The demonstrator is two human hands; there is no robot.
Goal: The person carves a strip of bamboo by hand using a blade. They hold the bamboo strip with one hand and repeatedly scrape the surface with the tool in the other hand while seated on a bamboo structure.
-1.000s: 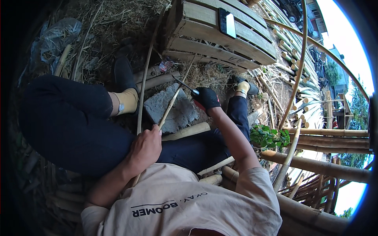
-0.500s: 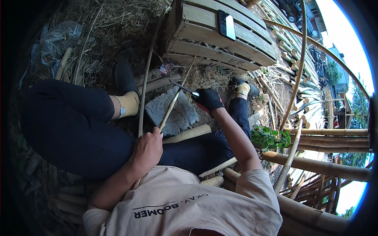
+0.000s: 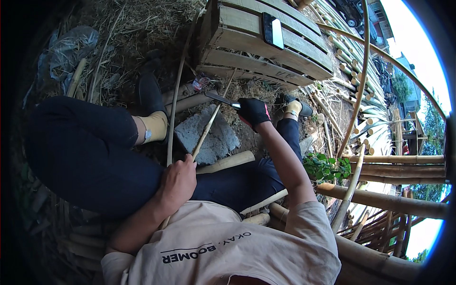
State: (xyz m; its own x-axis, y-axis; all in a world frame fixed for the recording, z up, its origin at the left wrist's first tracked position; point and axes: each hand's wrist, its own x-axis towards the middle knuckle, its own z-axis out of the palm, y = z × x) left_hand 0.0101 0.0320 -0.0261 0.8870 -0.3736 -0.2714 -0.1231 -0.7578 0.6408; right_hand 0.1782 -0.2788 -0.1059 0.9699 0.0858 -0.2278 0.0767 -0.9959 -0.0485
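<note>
My bare left hand [image 3: 178, 184] is closed around a thin bamboo strip [image 3: 207, 128] by my thigh. The strip slants up and away from it, above a grey stone block [image 3: 204, 135], toward a wooden crate. In a dark glove with red trim, my right hand [image 3: 252, 113] grips a knife [image 3: 222, 99] by its handle, which the fingers hide. The knife's blade points left and crosses the strip near its far part; whether it touches the strip I cannot tell.
A slatted wooden crate [image 3: 266, 57] stands ahead with a phone [image 3: 273, 31] on top. Bamboo poles [image 3: 380, 199] lie and lean at the right. A long bent strip [image 3: 178, 90] rises beside my left foot. Green leaves [image 3: 327, 166] and a plastic bag [image 3: 71, 47] lie to the sides.
The knife has turned so that more of its flat blade shows, and my gloved right hand has shifted slightly up. My left hand keeps its place on the strip.
</note>
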